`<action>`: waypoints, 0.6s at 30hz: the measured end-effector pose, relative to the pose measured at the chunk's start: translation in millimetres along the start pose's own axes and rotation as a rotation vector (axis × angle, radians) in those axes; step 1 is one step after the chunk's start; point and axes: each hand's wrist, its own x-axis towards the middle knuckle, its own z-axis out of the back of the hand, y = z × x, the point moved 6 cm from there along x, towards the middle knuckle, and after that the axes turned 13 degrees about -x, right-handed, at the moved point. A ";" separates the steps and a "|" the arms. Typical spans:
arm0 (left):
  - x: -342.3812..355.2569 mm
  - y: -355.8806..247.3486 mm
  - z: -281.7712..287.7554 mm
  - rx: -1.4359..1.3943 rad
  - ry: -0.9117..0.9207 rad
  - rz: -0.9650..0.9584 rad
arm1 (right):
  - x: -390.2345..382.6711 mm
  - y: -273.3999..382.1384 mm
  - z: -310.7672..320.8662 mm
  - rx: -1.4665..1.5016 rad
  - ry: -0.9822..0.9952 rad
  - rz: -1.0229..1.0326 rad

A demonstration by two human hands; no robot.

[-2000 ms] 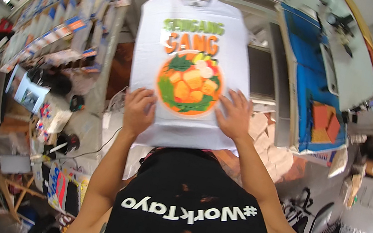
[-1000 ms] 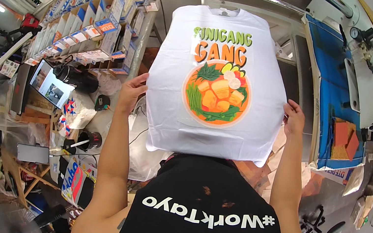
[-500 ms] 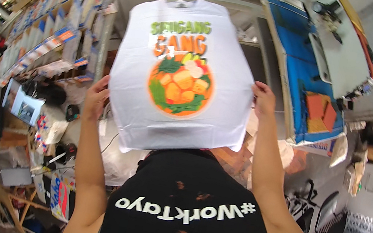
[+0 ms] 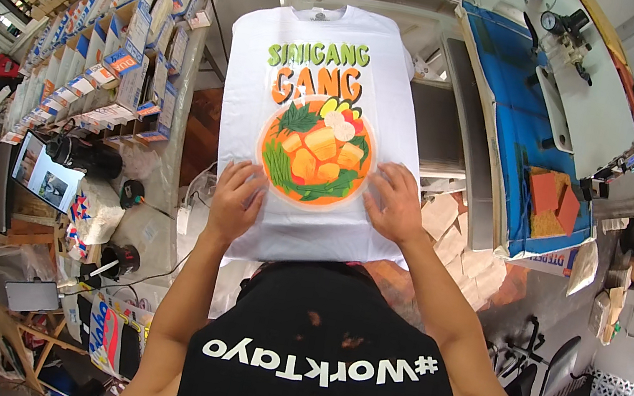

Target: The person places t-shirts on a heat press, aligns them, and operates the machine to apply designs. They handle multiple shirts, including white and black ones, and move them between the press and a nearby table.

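Observation:
Spread out in front of me is a white T-shirt [image 4: 303,229], its neckline at the far end. A colourful printed design [image 4: 315,151] covers its chest: green and orange lettering above a bowl of food. My left hand [image 4: 239,197] rests on the shirt left of the bowl picture, fingers loosely bent and slightly apart. On the other side, my right hand [image 4: 395,203] lies with fingers extended over the fabric near the print's right edge. Neither hand grips the cloth. Whatever supports the shirt is hidden beneath it.
At right, a press-like machine [image 4: 463,139] adjoins a blue-covered surface [image 4: 511,105] holding orange and tan pieces [image 4: 554,202]. A pressure gauge [image 4: 548,20] sits behind. Cardboard boxes [image 4: 129,38] crowd the left shelf, above a lit screen [image 4: 46,171]. Brown sheets [image 4: 454,239] lie right of the shirt.
Both hands have let go of the shirt's side edges and moved inward onto its front. The shirt, previously held stretched by its sides, now lies flatter and slightly farther right.

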 end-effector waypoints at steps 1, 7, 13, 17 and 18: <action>-1.3 -1.1 -2.1 0.033 0.019 -0.007 | -1.9 0.0 -2.0 -0.030 0.020 0.004; -0.3 -1.9 -3.5 0.056 0.054 0.006 | -1.5 -3.5 -4.5 -0.027 0.037 -0.012; -0.1 -2.0 -3.5 0.051 0.054 0.002 | -1.7 -3.8 -3.7 -0.017 0.018 -0.018; 0.0 -2.3 -3.1 0.052 0.054 -0.004 | -2.7 -2.9 -3.9 -0.026 0.000 -0.016; -0.1 -2.5 -3.1 0.049 0.056 -0.004 | -1.9 -2.5 -3.6 -0.029 0.000 -0.016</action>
